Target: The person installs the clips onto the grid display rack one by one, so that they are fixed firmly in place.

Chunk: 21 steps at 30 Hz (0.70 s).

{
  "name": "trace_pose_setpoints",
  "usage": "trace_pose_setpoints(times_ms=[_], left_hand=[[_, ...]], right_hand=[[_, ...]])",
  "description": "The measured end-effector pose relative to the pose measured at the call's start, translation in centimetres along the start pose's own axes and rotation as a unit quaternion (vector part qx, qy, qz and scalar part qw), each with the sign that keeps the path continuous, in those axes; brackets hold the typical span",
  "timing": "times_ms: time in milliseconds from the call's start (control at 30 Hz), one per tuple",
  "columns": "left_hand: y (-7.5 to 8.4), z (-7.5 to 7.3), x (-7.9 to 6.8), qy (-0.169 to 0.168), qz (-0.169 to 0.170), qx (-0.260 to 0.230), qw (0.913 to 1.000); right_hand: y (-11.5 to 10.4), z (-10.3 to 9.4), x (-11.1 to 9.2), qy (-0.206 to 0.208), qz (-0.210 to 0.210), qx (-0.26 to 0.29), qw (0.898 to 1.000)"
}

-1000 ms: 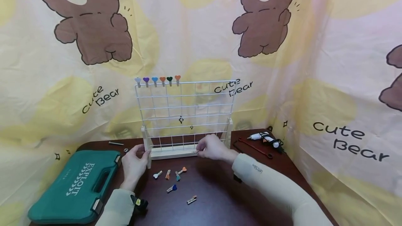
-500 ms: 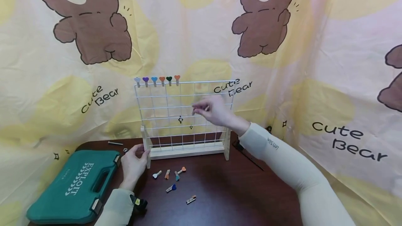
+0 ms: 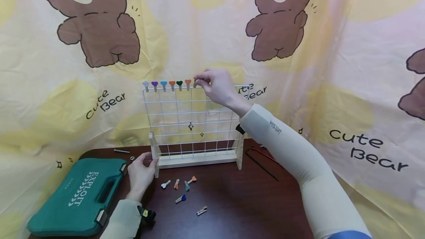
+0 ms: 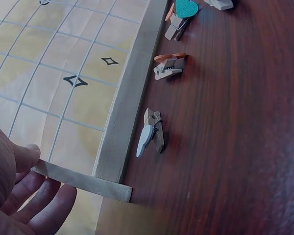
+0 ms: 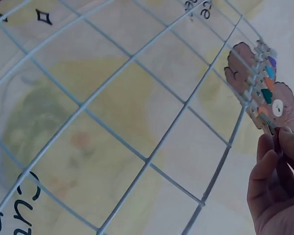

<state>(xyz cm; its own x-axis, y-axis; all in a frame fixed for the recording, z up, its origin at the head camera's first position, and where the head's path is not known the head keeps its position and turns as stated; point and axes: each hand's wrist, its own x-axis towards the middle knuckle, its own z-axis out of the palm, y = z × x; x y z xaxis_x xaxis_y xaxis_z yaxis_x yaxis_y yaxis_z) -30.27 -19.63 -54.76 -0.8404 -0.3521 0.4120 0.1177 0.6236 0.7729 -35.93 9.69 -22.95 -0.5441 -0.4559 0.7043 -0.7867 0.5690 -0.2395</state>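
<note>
A white wire grid point(image 5: 82, 105) stands upright in a wooden stand point(image 3: 199, 161). My left hand point(image 3: 141, 174) grips the stand's left wooden leg point(image 4: 88, 183), thumb on one side and fingers on the other. At the grid's top wire, my right hand point(image 3: 219, 86) pinches a small clothespin point(image 5: 270, 128), mostly covered by the fingers. Just left of it, several heart-topped clothespins point(image 3: 172, 85) are clipped in a row along that wire. Before the stand lie more clothespins, among them a white-heart one point(image 3: 165, 184), a blue-heart one point(image 3: 181, 198) and one nearer me point(image 3: 201, 211).
A green tool case point(image 3: 79, 194) lies on the left of the dark wooden table point(image 3: 252, 202). Beyond it are a bolt point(image 3: 121, 151) and a nut point(image 3: 132, 158). A black rod point(image 3: 262, 165) and a red tool point(image 3: 263, 153) lie right of the stand. Bear-printed cloth hangs behind.
My right hand has risen from the stand's base to the grid's top wire, carrying the clothespin up and slightly left. My left hand has stayed on the leg.
</note>
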Motion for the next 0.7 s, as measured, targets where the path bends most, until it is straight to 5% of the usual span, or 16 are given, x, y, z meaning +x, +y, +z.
trace_pose_setpoints(times_ms=[433,700], left_hand=[[-0.1,0.0,0.1,-0.002,-0.004,0.002,1.0],[0.0,0.1,0.1,-0.002,-0.009,0.005,0.9999]], right_hand=[[0.5,0.9,1.2,-0.045,0.044,-0.046,0.997],[0.7,0.7,-1.3,0.016,0.03,-0.006,0.999]])
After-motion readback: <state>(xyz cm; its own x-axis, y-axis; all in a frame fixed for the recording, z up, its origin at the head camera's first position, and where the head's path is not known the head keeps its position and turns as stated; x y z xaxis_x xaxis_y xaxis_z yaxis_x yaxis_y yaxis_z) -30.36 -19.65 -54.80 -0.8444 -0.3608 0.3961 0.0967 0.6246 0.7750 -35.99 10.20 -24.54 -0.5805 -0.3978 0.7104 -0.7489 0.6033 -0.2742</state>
